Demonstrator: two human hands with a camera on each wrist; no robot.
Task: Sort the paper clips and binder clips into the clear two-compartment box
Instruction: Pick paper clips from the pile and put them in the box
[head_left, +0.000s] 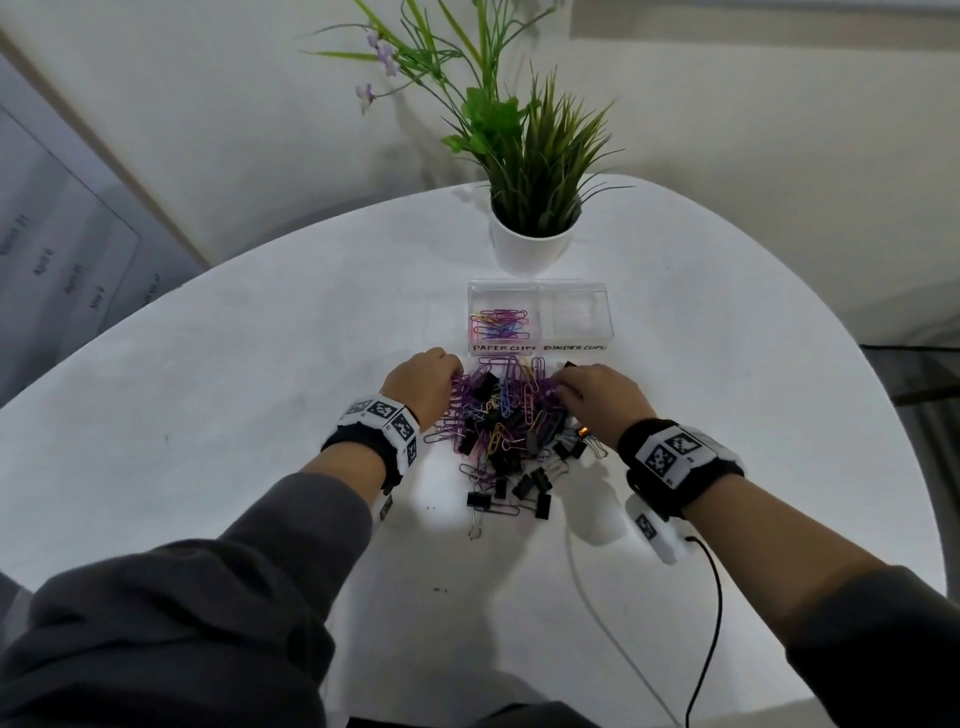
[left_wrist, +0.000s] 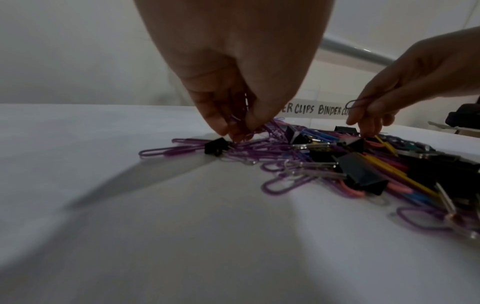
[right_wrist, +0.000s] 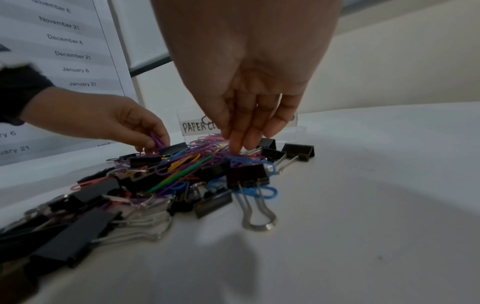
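Observation:
A mixed pile of coloured paper clips and black binder clips (head_left: 506, 423) lies on the white table in front of the clear two-compartment box (head_left: 540, 291). The box's left compartment, labelled PAPER CLIPS, holds several paper clips (head_left: 498, 325); the right one, labelled BINDER CLIPS, looks empty. My left hand (head_left: 449, 384) is at the pile's left edge and pinches a bunch of purple paper clips (left_wrist: 242, 115) between thumb and fingers. My right hand (head_left: 563, 389) is at the pile's far right; it pinches one purple paper clip (left_wrist: 357, 103) under the thumb while its fingertips (right_wrist: 237, 144) touch the pile.
A white pot with a green plant (head_left: 530, 244) stands just behind the box. A black cable (head_left: 711, 613) runs from my right wrist to the table's near edge. A leaning board printed with dates (right_wrist: 75, 55) stands to the left of the table.

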